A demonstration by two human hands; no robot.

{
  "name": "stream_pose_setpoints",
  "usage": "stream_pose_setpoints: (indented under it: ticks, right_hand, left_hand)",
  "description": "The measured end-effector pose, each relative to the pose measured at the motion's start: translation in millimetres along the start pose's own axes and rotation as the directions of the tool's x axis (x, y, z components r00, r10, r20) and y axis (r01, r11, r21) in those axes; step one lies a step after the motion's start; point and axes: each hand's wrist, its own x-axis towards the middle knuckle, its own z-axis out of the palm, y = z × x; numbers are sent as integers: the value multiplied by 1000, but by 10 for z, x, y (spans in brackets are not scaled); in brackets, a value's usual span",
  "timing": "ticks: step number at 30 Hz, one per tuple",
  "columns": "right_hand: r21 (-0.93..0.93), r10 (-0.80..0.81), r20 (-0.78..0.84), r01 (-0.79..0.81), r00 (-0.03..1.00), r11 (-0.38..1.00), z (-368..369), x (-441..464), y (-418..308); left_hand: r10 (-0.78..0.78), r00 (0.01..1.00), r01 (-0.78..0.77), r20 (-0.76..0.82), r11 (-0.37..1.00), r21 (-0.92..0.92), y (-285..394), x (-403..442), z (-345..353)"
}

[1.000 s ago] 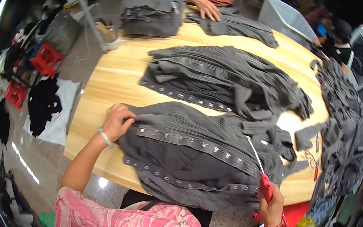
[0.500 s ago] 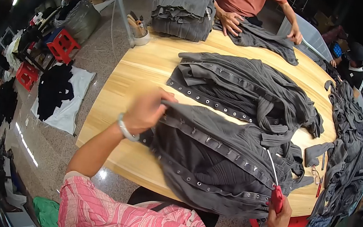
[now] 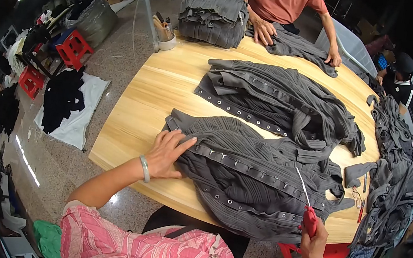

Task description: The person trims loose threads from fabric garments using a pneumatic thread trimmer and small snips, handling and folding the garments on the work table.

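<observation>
A dark grey ribbed garment [image 3: 259, 164] lies spread along the near side of the table, with a strip of metal hooks and a strip of eyelets along its opening. My left hand [image 3: 164, 155] rests on its left end, fingers stretched out over the cloth. My right hand [image 3: 314, 245] is wrapped round red-handled scissors [image 3: 310, 221], their thin metal blade pointing up and left over the garment's right part. Behind it lies a second grey garment [image 3: 282, 97] with similar hook and eyelet strips.
Across the wooden table [image 3: 131, 114], a person's hands [image 3: 265, 32] rest on another grey garment [image 3: 299, 48]. A folded grey stack [image 3: 212, 16] and a tool cup [image 3: 166, 40] stand at the far left edge. Loose grey garments [image 3: 397, 168] heap along the right.
My left hand has lowered the garment's left end to the table and now lies open on it. My right hand and the scissors shifted slightly left. The co-worker's right-side hand lowered a little.
</observation>
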Motion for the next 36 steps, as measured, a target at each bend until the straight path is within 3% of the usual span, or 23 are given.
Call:
stream_pose_setpoints:
  ticks: [2, 5, 7, 9, 11, 13, 14, 17, 20, 22, 25, 26, 27, 29, 30, 31, 33, 35, 36]
  right_hand:
    - [-14, -38, -22, 37, 999, 999, 5, -29, -2]
    - [49, 31, 23, -32, 999, 998, -32, -86, -70]
    - [11, -14, 118, 13, 993, 1000, -102, -134, -240]
    - [-4, -45, 162, 47, 986, 999, -165, -200, -381]
    - [101, -22, 408, -21, 913, 995, -172, -245, -676]
    - [220, -183, 539, 73, 822, 973, -62, -281, -736]
    - [181, -254, 610, 181, 751, 967, -1, -272, -755]
    - [167, -247, 677, 182, 693, 969, 139, -151, -945]
    - [100, -283, 608, 282, 742, 954, 245, 40, -748]
    - [136, -343, 296, 316, 891, 939, 331, 117, -535]
    - [226, -307, -29, 306, 951, 925, 124, 211, -434]
    - [45, -169, 118, 165, 978, 985, -17, 212, -214]
    - [-98, -344, -113, 334, 932, 938, -83, 244, -98]
    - [-55, -193, -209, 186, 959, 981, -291, 307, 247]
    - [-217, -243, -206, 198, 948, 956, -481, 376, 415]
    - [-373, -291, -190, 205, 938, 905, -689, 473, 549]
    - [-626, -345, -315, 79, 884, 776, -1050, 664, 647]
    - [-696, -339, -434, -72, 835, 714, -1330, 983, 871]
    - [-887, -496, -291, -37, 818, 460, -1537, 1179, 1031]
  left_hand:
    - [13, 995, -8, -98, 998, 54, -7, 60, 89]
    - [90, 973, -87, -215, 996, 21, -81, 127, 104]
    - [113, 952, -113, -285, 993, 17, 122, 217, -172]
    - [40, 975, -89, -219, 972, -218, 245, 281, -397]
    - [-4, 983, -55, -182, 946, -319, 538, 406, -725]
    - [179, 950, -258, -254, 912, -321, 829, 580, -982]
    - [243, 936, -315, -254, 900, -301, 1004, 660, -1123]
    - [432, 855, -503, -288, 825, -256, 1503, 913, -1487]
    - [548, 763, -629, -343, 751, -200, 1859, 1111, -1770]
    - [601, 704, -689, -377, 708, -158, 1985, 1221, -1935]
    - [693, 583, -773, -424, 634, -25, 2058, 1335, -2161]
    - [697, 567, -778, -439, 628, -6, 2069, 1366, -2200]
    - [694, 564, -773, -448, 634, 9, 2063, 1406, -2222]
    - [674, 566, -757, -475, 653, 25, 2042, 1528, -2217]
    - [658, 569, -746, -493, 665, 26, 2027, 1608, -2190]
    - [641, 573, -735, -511, 678, 27, 2012, 1687, -2162]
    - [521, 674, -647, -524, 758, -79, 1961, 1866, -2088]
    - [533, 644, -662, -549, 748, -51, 1785, 2201, -2031]
    - [424, 718, -609, -552, 767, -202, 1735, 2319, -1990]
